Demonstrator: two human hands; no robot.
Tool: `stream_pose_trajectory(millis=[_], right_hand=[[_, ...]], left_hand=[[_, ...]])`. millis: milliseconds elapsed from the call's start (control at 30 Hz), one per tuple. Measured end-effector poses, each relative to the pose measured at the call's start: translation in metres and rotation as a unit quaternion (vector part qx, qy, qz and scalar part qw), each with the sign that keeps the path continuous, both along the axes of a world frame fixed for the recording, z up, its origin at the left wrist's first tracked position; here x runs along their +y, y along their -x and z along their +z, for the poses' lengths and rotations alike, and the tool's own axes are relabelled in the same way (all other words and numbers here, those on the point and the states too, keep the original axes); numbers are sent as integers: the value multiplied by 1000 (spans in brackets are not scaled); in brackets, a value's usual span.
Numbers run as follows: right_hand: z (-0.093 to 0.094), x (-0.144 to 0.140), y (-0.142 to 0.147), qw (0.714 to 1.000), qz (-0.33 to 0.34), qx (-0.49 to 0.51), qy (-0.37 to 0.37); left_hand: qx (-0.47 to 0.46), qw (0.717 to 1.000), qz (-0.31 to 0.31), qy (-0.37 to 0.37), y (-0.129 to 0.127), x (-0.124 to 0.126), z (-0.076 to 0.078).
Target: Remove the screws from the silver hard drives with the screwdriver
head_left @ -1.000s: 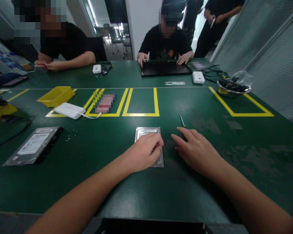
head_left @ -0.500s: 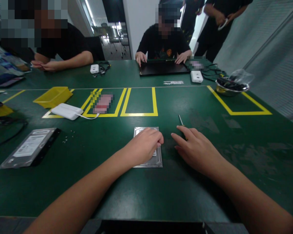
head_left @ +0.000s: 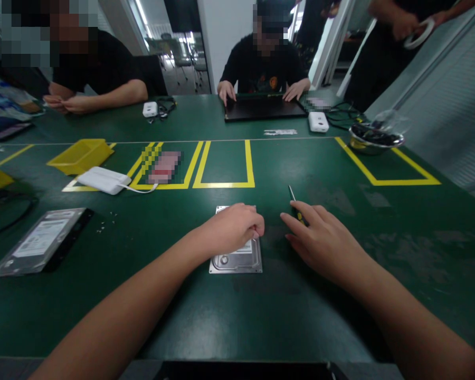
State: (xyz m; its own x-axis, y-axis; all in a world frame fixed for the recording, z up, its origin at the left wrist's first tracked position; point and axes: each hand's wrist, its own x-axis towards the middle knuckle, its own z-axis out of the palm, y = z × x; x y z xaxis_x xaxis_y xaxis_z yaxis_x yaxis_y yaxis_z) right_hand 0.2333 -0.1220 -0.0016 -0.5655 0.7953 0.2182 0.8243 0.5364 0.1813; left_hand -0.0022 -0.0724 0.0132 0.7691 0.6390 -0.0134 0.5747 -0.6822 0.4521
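The left hand (head_left: 231, 229) lies palm down on the far half of a silver hard drive (head_left: 237, 258) that sits flat near the middle of the green bench (head_left: 221, 316), closer to the near edge than the far one; its fingers are curled loosely over the drive's top, pressing on it rather than gripping it, and the near end of the drive with its round hub shows bare below the knuckles. Just to the right, the right hand (head_left: 326, 240) rests on the bench with fingers spread fairly wide and pointing left toward the drive, not touching it; it covers the handle of a small screwdriver (head_left: 292, 194), whose thin shaft sticks out beyond the fingertips toward the far edge, and whether the fingers close on the handle cannot be told. Toward the left edge a second hard drive (head_left: 39, 240) with a white label lies flat, with a few tiny screws (head_left: 105, 224) scattered just beside it. Further back on the left are a white box (head_left: 103, 180) with a cable and a yellow tray (head_left: 80, 154), next to yellow tape rectangles (head_left: 224, 184) marked on the bench. Near the far right corner stands a metal bowl (head_left: 374, 141). At the far edge a seated person keeps both hands on a black laptop (head_left: 263, 108), and another person leans forearms on the far left corner
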Motion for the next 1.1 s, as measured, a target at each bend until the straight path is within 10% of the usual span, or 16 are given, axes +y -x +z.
stream_pose_trajectory(millis=[400, 1100], right_hand=[[1, 0, 0, 1000, 1, -5, 6], [1, -2, -2, 1000, 3, -4, 4]], left_hand=[[13, 991, 13, 130, 0, 21, 2], [50, 988, 6, 147, -4, 28, 5]])
